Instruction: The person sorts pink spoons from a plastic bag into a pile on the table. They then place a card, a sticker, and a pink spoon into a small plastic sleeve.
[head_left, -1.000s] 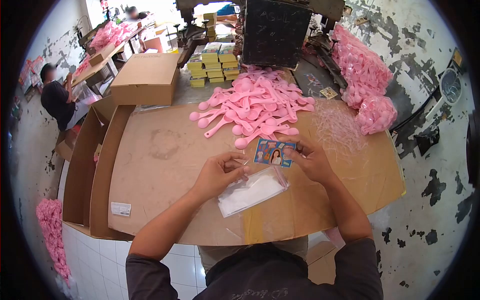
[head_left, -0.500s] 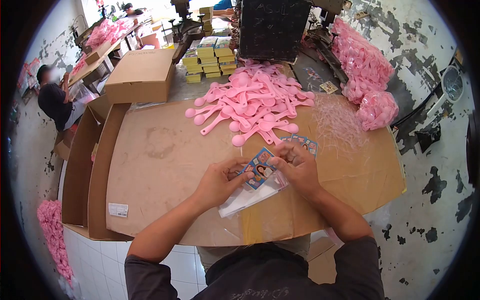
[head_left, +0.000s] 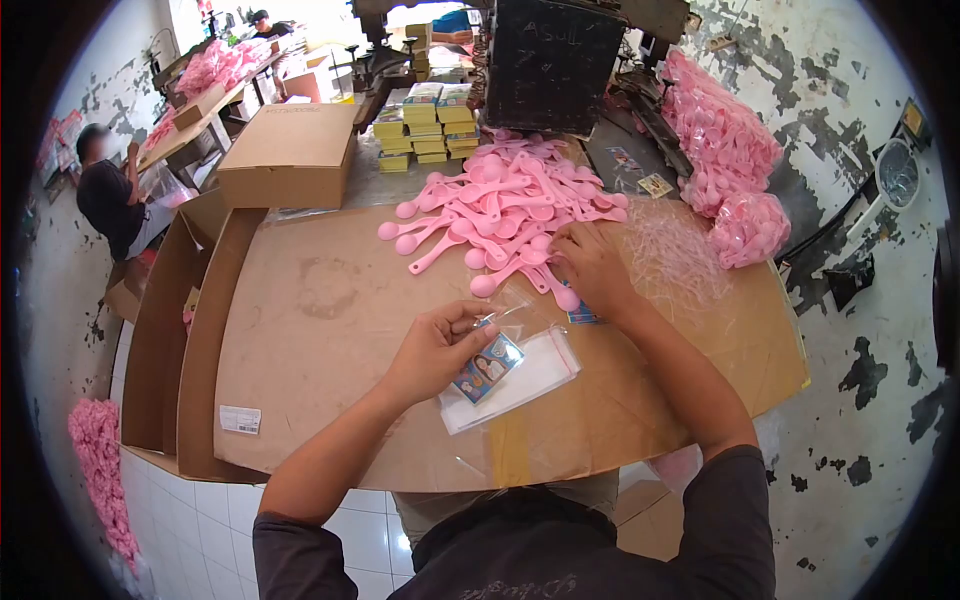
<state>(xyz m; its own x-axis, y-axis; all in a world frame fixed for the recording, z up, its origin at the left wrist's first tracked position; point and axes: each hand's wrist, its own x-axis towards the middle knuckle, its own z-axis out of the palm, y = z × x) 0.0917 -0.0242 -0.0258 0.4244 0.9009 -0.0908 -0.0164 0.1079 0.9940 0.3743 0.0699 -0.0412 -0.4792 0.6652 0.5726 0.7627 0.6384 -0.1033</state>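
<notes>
My left hand (head_left: 437,350) pinches a blue printed card (head_left: 488,367) that sits in a clear plastic bag, whose open end flares up and to the right. Under it on the cardboard lies a stack of clear and white plastic bags (head_left: 545,375). My right hand (head_left: 592,265) is at the near right edge of a heap of pink scoop spoons (head_left: 500,200), its bent fingers closed on one spoon there. Beneath that wrist, more blue cards (head_left: 582,314) show only in part.
A closed cardboard box (head_left: 287,155) and stacks of cards (head_left: 425,125) stand behind. A black machine block (head_left: 548,65) rises over the spoons. Bagged pink spoons (head_left: 720,135) lie right, near plastic shreds (head_left: 675,245). An open carton (head_left: 205,350) borders the left; a person (head_left: 110,200) sits beyond.
My right hand has left the card and reached forward to the spoons. My left hand keeps the card, now seen in a clear bag and slightly lower to the left.
</notes>
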